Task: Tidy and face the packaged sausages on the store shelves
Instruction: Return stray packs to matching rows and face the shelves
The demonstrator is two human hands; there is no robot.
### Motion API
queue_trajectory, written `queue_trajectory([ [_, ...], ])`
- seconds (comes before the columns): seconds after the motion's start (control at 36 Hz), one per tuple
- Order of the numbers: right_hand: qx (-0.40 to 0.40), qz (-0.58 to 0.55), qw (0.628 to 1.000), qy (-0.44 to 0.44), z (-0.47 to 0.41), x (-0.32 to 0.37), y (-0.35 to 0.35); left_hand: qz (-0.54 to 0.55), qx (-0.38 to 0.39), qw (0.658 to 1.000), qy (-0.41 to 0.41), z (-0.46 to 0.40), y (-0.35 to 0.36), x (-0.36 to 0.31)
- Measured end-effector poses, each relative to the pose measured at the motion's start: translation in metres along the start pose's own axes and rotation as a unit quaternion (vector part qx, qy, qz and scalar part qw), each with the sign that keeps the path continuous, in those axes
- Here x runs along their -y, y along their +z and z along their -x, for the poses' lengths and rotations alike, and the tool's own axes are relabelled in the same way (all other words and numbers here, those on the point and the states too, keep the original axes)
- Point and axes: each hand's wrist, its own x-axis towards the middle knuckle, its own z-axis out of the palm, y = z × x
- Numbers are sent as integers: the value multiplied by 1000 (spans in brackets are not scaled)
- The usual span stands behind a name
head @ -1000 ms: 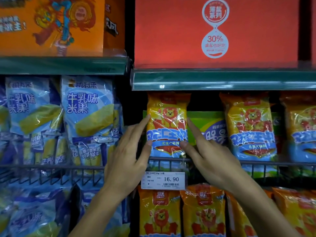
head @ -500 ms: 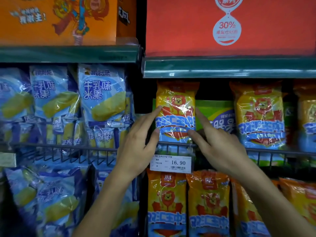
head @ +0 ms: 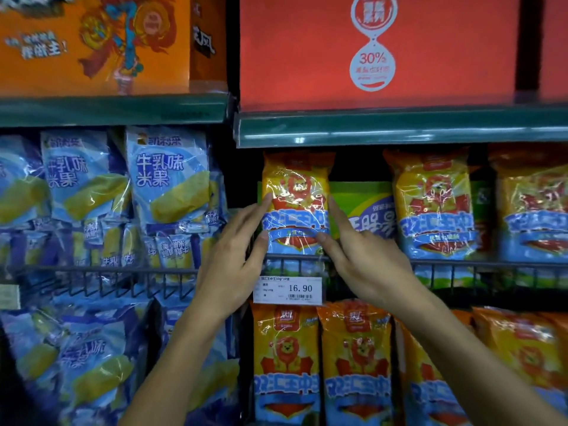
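A yellow-and-blue sausage pack with a lion (head: 296, 204) stands upright behind the wire rail (head: 445, 263) of the middle shelf. My left hand (head: 233, 256) touches its left edge with a straight index finger and thumb. My right hand (head: 359, 256) touches its right edge the same way. The pack sits between the two hands, facing forward. Two more lion packs (head: 433, 204) stand to the right on the same shelf. A row of like packs (head: 353, 364) hangs on the shelf below.
A green pack (head: 365, 210) lies behind, between the lion packs. Blue rice-snack bags (head: 166, 179) fill the left bay. A price tag reading 16.90 (head: 287, 289) hangs on the rail. Orange (head: 92, 41) and red boxes (head: 375, 47) stand on the top shelf.
Both hands stay on the edges of the same pack. My view has shifted a little, so the shelves sit further right and lower in the picture.
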Motion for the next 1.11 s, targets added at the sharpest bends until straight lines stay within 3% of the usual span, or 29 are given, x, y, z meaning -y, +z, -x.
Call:
queue_trajectory([
  [0.11,-26,16,999,-14,4,5,-4,-2,-23,1000,-2,2,-1,-10],
  [0.17,-37,-56,998,-22,8,-3,-15,0,-65,998,-7,3,-2,-23],
  [0.25,-129,-205,970,-31,22,-30,-41,-17,-104,993,56,8,-3,-52],
  [0.33,-246,-245,937,-29,40,-72,-64,40,-45,995,82,9,6,-86],
  [0.42,-281,-241,929,30,55,-112,-79,117,59,991,36,1,28,-113],
  [0.5,-249,-152,954,73,61,-135,-82,99,120,988,-11,-19,54,-129],
  [0.58,-134,-52,984,107,62,-143,-79,88,163,981,-59,-45,77,-140],
  [0.67,-31,-3,991,133,57,-145,-75,74,216,970,-85,-65,93,-146],
  [0.78,-5,-3,991,135,51,-150,-73,87,278,952,-97,-72,103,-149],
  [0.94,-77,-129,981,118,51,-153,-73,185,191,962,-58,-72,101,-150],
  [1.11,-119,-257,954,97,43,-138,-77,119,93,988,-17,-83,83,-148],
])
